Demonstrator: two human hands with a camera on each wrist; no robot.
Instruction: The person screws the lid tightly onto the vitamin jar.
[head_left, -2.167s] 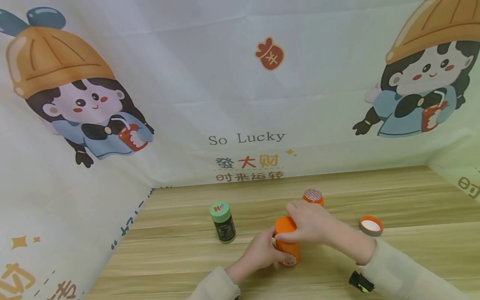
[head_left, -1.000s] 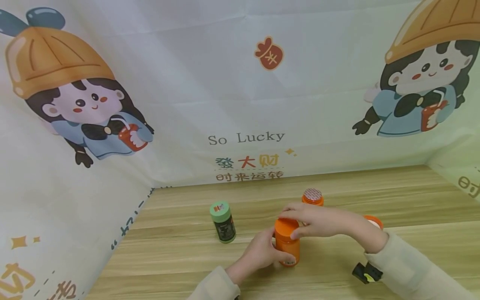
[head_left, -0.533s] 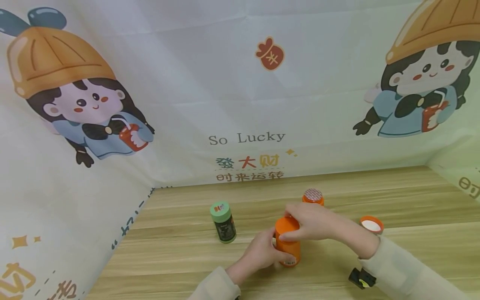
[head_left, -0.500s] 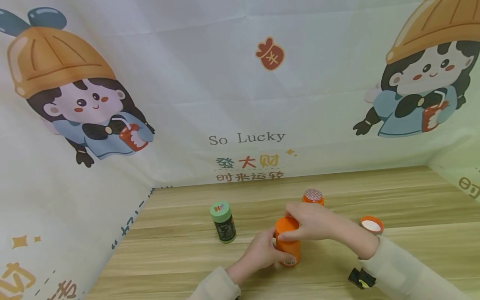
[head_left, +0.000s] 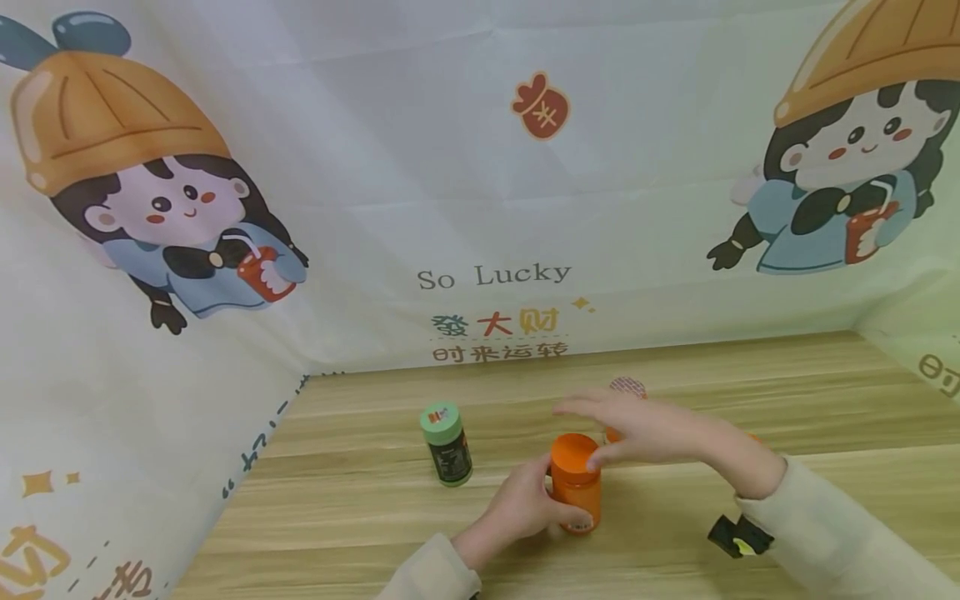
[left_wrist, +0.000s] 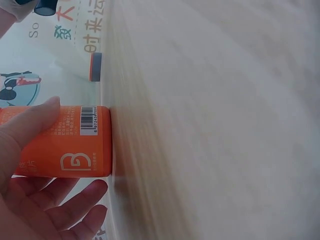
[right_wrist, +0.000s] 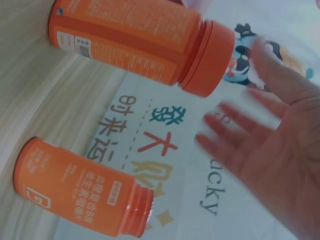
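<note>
"What stands on the desk [head_left: 337, 500]?"
"Three bottles: one capped orange bottle [head_left: 576, 490], one uncapped orange bottle [right_wrist: 82, 187], one green-capped bottle [head_left: 448, 450]."
"Left hand [head_left: 523, 502]?"
"Gripping the capped orange bottle, upright."
"Right hand [head_left: 637, 422]?"
"Holding nothing, fingers spread, just beside that bottle's lid [head_left: 574, 454]."

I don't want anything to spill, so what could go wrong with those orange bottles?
The right hand could bump the uncapped bottle standing close behind it and maybe tip it over. The lidded bottle might slip or spin if the left hand loosens its hold while the orange lid is being turned.
</note>
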